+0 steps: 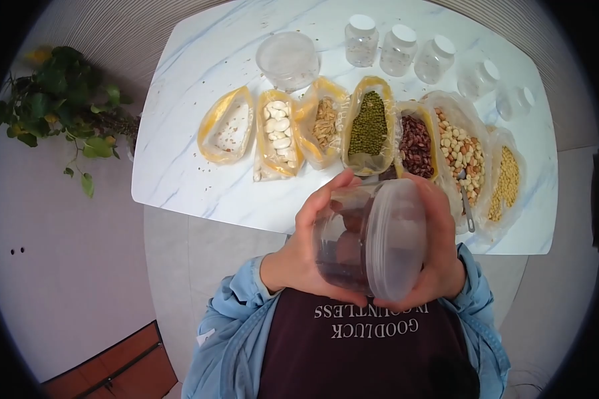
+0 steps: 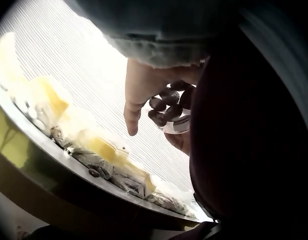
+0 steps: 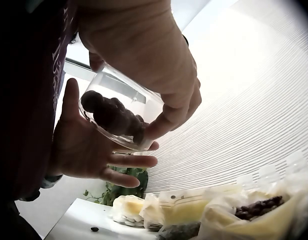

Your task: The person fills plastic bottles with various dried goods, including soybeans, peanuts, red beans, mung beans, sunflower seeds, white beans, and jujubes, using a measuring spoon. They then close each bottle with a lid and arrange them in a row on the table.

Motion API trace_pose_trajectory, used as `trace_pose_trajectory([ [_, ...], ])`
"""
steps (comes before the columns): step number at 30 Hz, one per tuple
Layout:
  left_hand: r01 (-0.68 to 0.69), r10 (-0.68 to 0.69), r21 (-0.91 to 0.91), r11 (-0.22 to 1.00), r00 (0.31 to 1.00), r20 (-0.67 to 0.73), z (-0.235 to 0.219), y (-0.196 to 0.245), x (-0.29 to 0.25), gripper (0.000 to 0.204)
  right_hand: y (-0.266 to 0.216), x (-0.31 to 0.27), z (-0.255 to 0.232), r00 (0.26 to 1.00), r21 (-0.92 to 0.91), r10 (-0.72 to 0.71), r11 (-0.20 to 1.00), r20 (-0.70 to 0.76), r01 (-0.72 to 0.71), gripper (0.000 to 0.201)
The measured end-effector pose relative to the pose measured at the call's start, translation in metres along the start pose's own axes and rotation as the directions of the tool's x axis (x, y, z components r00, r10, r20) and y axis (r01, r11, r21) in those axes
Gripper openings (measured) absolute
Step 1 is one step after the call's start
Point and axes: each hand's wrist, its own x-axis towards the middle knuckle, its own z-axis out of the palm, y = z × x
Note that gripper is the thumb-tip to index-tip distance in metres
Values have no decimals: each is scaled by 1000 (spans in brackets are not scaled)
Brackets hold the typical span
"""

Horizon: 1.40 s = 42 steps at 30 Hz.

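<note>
A clear plastic jar (image 1: 343,243) with a translucent lid (image 1: 404,239) is tilted on its side in front of the chest. Dark reddish-brown pieces that look like dried red dates (image 3: 114,115) lie inside. My right hand (image 1: 442,246) grips the jar around its lid end, thumb and fingers on opposite sides. At the base end, my left hand (image 1: 296,256) lies against the jar. Its fingers show straight and spread behind the jar in the right wrist view, and mostly straight in the left wrist view.
On the marble-patterned table (image 1: 173,179) stand opened bags of white beans (image 1: 279,133), green beans (image 1: 369,123), dark red beans (image 1: 416,139), peanuts (image 1: 459,146) with a spoon (image 1: 468,209), and yellow beans (image 1: 506,179). Several lidded jars (image 1: 361,43) and a round tub (image 1: 287,60) are behind.
</note>
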Motion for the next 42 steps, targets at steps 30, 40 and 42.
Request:
trace_pose_trajectory([
  [30,534,-432,-678,505,836,338,1,8,23,102,-21,21,1,990,-424,-143,897,-14,124,85],
  [40,357,-241,-783,-509,814,528,5,-23,-1,87,-14,12,-2,941,-365,-338,875,13,320,74],
  [42,480,-406,-834,-271,728,552,-9,3,10,92,-12,6,0,943,-348,-329,891,-58,290,80],
])
